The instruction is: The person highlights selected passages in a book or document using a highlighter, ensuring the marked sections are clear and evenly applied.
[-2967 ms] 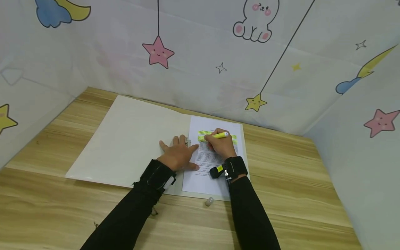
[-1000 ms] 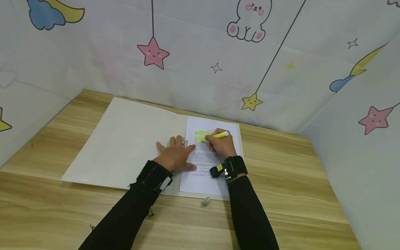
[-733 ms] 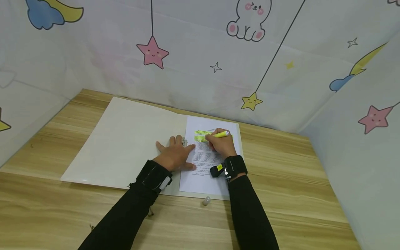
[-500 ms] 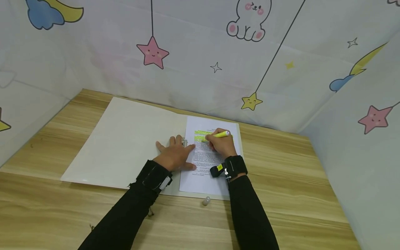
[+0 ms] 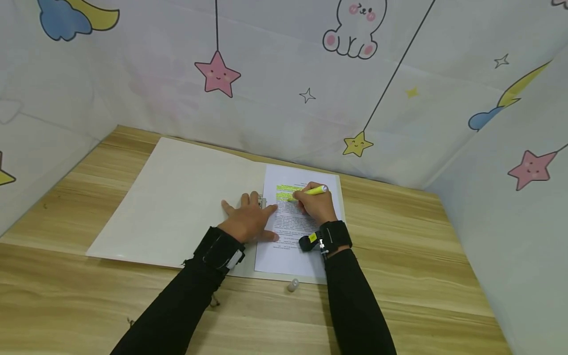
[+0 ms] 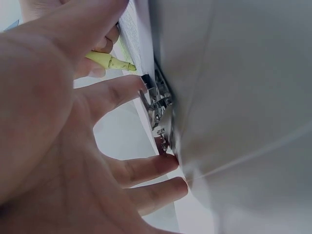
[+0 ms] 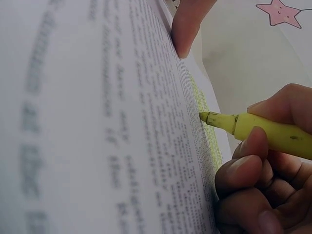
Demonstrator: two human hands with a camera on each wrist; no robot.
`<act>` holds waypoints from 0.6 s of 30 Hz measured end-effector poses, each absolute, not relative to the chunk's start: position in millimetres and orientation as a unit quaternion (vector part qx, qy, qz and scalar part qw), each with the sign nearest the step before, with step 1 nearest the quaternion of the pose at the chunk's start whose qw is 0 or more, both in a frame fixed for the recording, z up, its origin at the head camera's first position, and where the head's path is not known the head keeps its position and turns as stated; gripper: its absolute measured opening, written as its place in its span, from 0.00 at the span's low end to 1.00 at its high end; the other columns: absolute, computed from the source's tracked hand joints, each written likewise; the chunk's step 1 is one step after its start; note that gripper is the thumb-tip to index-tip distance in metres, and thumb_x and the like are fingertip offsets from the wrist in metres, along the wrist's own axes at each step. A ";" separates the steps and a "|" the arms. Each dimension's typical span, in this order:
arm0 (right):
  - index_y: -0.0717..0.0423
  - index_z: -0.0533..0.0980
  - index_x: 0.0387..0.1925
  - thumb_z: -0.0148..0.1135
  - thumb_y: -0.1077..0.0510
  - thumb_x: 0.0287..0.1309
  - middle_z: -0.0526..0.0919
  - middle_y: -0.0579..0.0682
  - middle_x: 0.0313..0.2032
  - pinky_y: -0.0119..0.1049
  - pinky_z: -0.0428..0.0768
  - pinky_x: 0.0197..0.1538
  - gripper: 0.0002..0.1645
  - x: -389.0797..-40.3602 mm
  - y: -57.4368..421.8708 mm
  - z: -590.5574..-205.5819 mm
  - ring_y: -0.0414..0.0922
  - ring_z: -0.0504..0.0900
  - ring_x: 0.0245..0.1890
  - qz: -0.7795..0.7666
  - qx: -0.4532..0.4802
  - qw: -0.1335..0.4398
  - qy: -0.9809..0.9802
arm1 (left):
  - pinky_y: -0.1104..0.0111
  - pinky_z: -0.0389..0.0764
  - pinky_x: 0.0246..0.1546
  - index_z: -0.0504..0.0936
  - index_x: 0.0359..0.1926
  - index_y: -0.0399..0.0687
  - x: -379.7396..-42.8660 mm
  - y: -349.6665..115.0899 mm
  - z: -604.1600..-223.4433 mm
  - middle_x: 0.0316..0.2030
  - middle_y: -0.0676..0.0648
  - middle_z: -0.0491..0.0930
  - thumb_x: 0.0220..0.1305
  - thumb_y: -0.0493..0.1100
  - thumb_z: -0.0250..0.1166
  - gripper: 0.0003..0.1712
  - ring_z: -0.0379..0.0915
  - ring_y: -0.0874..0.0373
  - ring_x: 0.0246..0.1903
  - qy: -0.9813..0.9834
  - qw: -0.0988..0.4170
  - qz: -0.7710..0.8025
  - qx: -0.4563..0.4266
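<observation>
A printed sheet (image 5: 288, 256) lies on the right side of an open white folder (image 5: 177, 197), its upper lines marked yellow. My right hand (image 5: 317, 204) pinches a yellow highlighter (image 5: 316, 191) between thumb and fingers. In the right wrist view the highlighter's tip (image 7: 204, 116) meets the sheet at the marked lines. My left hand (image 5: 248, 222) rests spread across the folder's fold, thumb and index finger on the sheet's left edge. Close to its fingers, the left wrist view shows a metal clip (image 6: 158, 102) in the folder.
A small pale cap (image 5: 293, 285) lies on the wooden table (image 5: 421, 276) just below the folder's front edge. White walls (image 5: 275, 118) printed with stars and a bear rise behind and at both sides.
Since three seconds ago the view has shifted slightly, and the yellow marking has grown by part of a line. Most recently the highlighter has slid a little to the right. The left hand stays put.
</observation>
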State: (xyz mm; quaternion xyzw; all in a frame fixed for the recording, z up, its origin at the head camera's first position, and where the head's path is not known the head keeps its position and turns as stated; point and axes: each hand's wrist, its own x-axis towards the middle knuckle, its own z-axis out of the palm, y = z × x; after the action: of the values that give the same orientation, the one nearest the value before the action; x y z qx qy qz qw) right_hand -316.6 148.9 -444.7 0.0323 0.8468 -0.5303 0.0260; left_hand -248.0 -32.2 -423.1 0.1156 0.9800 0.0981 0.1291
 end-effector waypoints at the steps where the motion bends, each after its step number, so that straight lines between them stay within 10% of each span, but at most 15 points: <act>1: 0.54 0.73 0.17 0.70 0.57 0.53 0.79 0.51 0.15 0.34 0.72 0.21 0.16 -316.3 148.9 -444.4 0.42 0.74 0.13 -0.531 0.033 0.026 0.846 | 0.20 0.51 0.57 0.66 0.72 0.62 -247.8 -32.2 -422.7 0.66 0.30 0.60 0.52 0.67 0.72 0.49 0.55 0.33 0.64 0.980 0.130 0.099 0.116; 18: 0.53 0.72 0.17 0.70 0.57 0.52 0.77 0.49 0.14 0.33 0.70 0.21 0.16 -314.7 150.1 -442.1 0.42 0.73 0.14 -0.525 0.045 0.022 0.850 | 0.20 0.50 0.57 0.66 0.73 0.61 -246.3 -33.6 -418.8 0.65 0.30 0.60 0.53 0.66 0.72 0.49 0.55 0.33 0.64 0.978 0.139 0.105 0.117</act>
State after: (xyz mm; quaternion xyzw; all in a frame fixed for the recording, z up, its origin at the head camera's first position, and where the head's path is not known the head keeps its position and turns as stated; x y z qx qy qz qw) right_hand -314.7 150.1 -442.1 0.0448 0.8498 -0.5247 0.0218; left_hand -246.3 -33.6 -418.8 0.1172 0.9777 0.1046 0.1394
